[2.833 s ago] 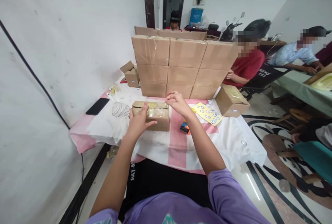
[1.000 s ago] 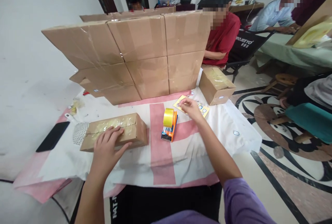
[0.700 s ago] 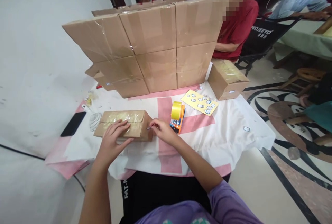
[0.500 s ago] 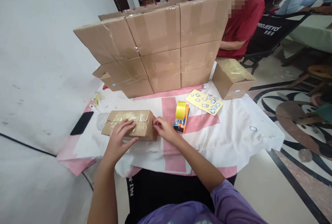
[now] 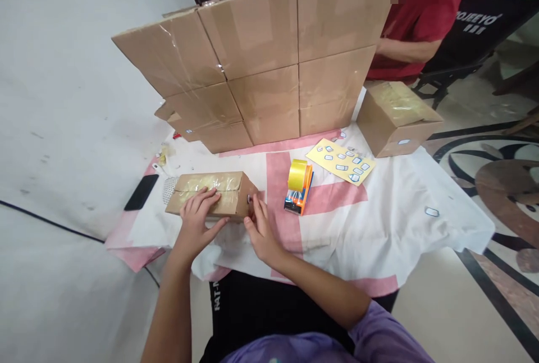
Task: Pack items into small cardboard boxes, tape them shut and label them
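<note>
A small taped cardboard box lies on the white and pink cloth in front of me. My left hand rests flat on its top, fingers spread. My right hand presses its fingertips against the box's right end, where a small white sticker shows. An orange tape dispenser with a yellow roll stands just right of my right hand. Beyond the dispenser lies a yellow sticker sheet.
A wall of stacked sealed boxes fills the back of the table. Another taped box sits at the right. A black phone lies at the left edge by the white wall. A person in red sits behind the boxes.
My right hand left the yellow sticker sheet, came back to the small box's right end and now presses there. My left hand stayed on the box top. The view tilted down.
</note>
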Available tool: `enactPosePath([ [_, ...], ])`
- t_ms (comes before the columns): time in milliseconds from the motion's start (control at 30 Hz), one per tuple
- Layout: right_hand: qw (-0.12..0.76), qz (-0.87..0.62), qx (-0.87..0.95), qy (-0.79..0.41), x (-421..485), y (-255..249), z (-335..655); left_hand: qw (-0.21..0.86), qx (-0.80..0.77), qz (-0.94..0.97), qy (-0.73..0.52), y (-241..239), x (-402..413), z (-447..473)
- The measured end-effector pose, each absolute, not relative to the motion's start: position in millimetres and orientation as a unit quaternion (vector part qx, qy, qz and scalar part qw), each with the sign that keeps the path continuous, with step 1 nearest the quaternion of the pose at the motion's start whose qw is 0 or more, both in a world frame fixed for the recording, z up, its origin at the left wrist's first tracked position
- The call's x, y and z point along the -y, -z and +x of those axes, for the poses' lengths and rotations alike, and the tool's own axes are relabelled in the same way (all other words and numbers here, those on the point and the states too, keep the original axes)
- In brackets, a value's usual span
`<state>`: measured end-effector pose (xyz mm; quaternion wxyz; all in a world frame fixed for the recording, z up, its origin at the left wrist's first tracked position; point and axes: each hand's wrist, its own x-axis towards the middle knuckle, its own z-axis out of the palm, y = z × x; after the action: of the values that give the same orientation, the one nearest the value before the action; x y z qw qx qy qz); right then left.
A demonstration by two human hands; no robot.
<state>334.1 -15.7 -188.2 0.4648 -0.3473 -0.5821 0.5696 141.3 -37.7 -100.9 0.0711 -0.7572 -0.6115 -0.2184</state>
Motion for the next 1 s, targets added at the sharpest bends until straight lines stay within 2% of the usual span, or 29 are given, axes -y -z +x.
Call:
enactPosePath([
  [233, 0.477, -0.33, 0.559, -0.592, 11, 186, 338, 0.085, 0.611, -0.761, 0.202, 97, 38, 142],
  [467, 0.477, -0.332, 0.598, -0.552, 29, 192, 343, 0.071, 0.613, -0.759, 0.208, 97, 36, 139],
  [733, 0.472, -0.36, 0.533, -0.602, 14, 202, 334, 0.081, 0.613, -0.758, 0.207, 100, 36, 139],
  [1000, 0.566, -0.372, 0.525, -0.516, 2, 187, 339, 0.083, 0.612, -0.757, 0.214, 99, 37, 141],
])
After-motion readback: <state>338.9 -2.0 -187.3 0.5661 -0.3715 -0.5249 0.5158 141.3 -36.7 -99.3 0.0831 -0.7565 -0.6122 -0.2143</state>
